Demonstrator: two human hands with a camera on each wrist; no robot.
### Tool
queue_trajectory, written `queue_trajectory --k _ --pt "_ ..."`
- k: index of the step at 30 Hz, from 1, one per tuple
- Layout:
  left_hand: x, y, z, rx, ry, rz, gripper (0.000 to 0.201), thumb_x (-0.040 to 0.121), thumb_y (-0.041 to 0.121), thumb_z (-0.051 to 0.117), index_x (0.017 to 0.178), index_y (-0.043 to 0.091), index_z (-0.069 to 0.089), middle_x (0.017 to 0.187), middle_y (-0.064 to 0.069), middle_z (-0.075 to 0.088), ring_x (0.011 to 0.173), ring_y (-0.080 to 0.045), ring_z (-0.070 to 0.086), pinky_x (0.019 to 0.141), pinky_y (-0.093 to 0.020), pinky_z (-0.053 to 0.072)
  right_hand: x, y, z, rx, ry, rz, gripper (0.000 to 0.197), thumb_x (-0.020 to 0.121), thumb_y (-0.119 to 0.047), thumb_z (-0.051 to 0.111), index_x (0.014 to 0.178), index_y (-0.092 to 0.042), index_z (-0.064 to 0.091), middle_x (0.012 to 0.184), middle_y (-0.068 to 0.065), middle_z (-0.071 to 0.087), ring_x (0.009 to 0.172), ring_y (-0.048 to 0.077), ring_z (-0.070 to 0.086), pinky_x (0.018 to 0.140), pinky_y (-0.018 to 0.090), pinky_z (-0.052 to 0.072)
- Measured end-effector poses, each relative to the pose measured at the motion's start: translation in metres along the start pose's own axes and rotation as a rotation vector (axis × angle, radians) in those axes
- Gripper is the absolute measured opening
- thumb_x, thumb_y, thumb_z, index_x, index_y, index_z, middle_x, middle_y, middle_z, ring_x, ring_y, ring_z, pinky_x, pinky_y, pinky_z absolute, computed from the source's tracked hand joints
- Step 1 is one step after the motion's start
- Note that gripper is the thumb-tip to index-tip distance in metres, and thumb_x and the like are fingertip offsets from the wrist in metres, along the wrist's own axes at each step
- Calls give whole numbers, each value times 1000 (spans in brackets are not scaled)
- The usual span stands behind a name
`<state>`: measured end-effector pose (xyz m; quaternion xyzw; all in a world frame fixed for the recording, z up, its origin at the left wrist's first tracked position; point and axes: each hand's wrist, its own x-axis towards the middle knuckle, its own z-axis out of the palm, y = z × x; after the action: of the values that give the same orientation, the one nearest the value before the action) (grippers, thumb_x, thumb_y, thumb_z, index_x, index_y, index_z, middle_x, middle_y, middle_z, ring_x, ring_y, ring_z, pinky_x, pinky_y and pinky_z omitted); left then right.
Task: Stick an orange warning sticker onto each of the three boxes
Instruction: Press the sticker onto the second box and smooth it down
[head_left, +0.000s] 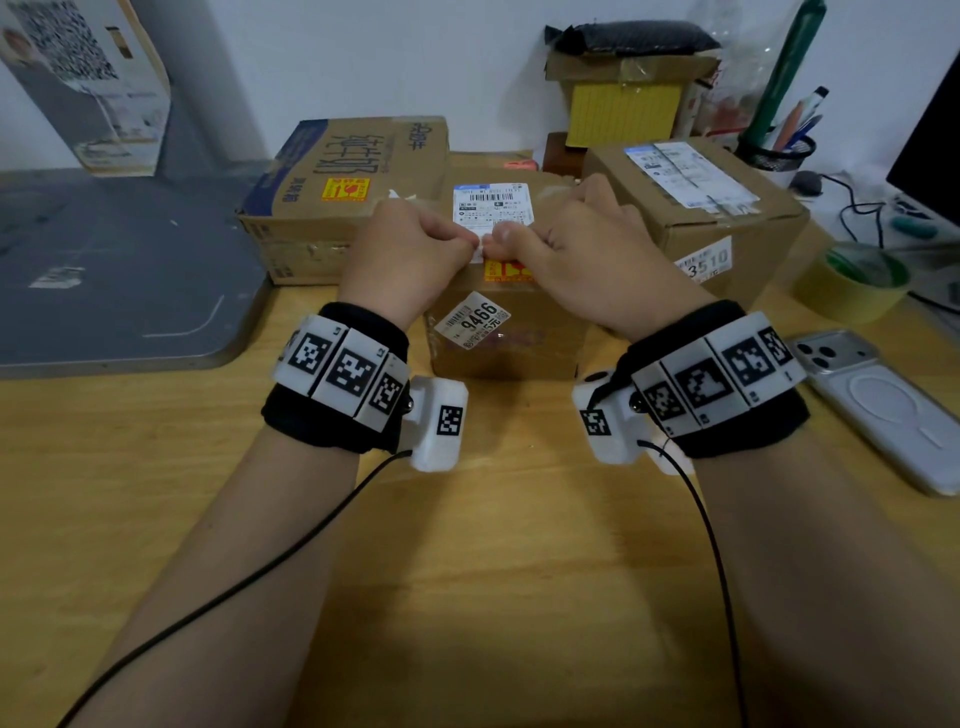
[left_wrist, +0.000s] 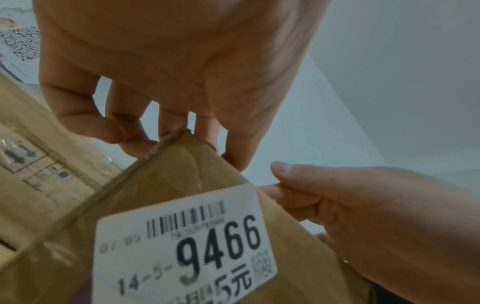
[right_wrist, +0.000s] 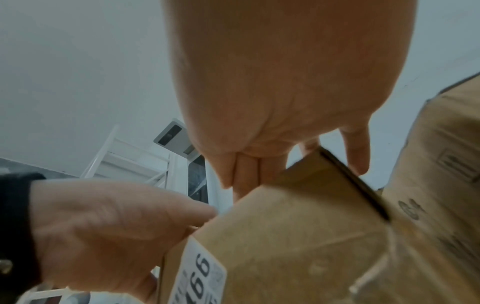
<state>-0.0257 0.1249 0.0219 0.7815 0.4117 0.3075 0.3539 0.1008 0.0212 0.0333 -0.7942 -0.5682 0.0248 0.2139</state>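
Three cardboard boxes stand on the wooden table. The left box (head_left: 363, 156) has an orange warning sticker (head_left: 345, 189) on its top. The middle box (head_left: 509, 343) carries a "9466" label (left_wrist: 187, 246). The right box (head_left: 727, 213) shows no orange sticker. Both hands meet over the middle box's front top edge. My left hand (head_left: 470, 241) pinches a small white backing paper (head_left: 479, 253). My right hand (head_left: 506, 239) pinches an orange sticker (head_left: 506, 271), mostly hidden under its fingers, at the box edge. Whether this sticker touches the box I cannot tell.
A grey board (head_left: 104, 270) covers the table's left side. A tape roll (head_left: 852, 283) and a phone (head_left: 878, 405) lie at the right. A pen cup (head_left: 779, 153) and a small stacked box (head_left: 623, 98) stand behind the boxes.
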Motion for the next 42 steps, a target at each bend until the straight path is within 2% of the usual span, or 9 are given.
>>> queue_trajectory --k 7,10,15,19,22,26,31,35,42 --pt "2 0 1 58 -4 -17 14 84 27 64 84 31 78 78 14 68 91 -11 68 89 -38 56 -5 -5 -9 110 46 -1 50 106 -46 38 85 -34 82 100 8 65 124 23 42 103 46 40" --pt "3 -1 2 75 -5 -4 14 86 28 64 88 31 78 82 12 68 92 -12 68 88 -36 55 -4 -6 -3 62 40 52 50 106 -46 38 71 -29 69 104 13 67 127 29 40 103 52 41" --pt "4 -2 1 99 -17 14 14 87 26 64 79 35 71 82 11 67 90 -11 65 79 -26 50 -5 -15 -8 -29 108 15 51 102 -36 47 52 -23 45 72 2 50 117 34 46 90 49 47" --pt "5 -3 1 97 -10 11 11 87 29 66 84 33 75 88 9 70 92 -12 67 84 -30 53 -6 -11 -7 -54 86 86 45 102 -42 39 84 -15 71 99 5 66 120 30 45 97 52 46" --pt "5 -3 3 89 -10 12 10 87 29 66 82 33 74 91 7 72 91 -14 68 87 -36 56 -3 -7 -4 -54 99 86 42 102 -38 42 72 -10 53 89 9 59 110 31 48 79 40 45" --pt "7 -4 3 103 -17 14 14 87 27 66 75 34 69 81 9 67 89 -14 67 84 -32 54 -5 -12 -10 -49 130 93 47 99 -34 47 58 -16 31 64 3 37 83 28 39 53 32 21" --pt "7 -4 2 110 -20 17 19 87 27 67 70 36 67 74 15 62 84 -13 65 76 -28 51 -7 -11 -9 -74 58 139 45 96 -44 33 65 -14 46 82 4 61 93 27 41 84 48 47" --pt "7 -4 2 106 -14 15 15 87 27 68 74 34 68 82 9 65 85 -13 65 78 -30 52 -9 -7 -22 -39 28 163 43 100 -35 47 61 -18 40 67 1 47 72 25 45 54 29 36" --pt "8 -5 2 87 -23 -7 13 87 29 69 74 33 69 75 17 62 83 -12 65 81 -31 54 -5 3 -19 -59 -1 204 47 103 -45 45 62 -22 42 66 -4 43 79 25 52 74 38 45"
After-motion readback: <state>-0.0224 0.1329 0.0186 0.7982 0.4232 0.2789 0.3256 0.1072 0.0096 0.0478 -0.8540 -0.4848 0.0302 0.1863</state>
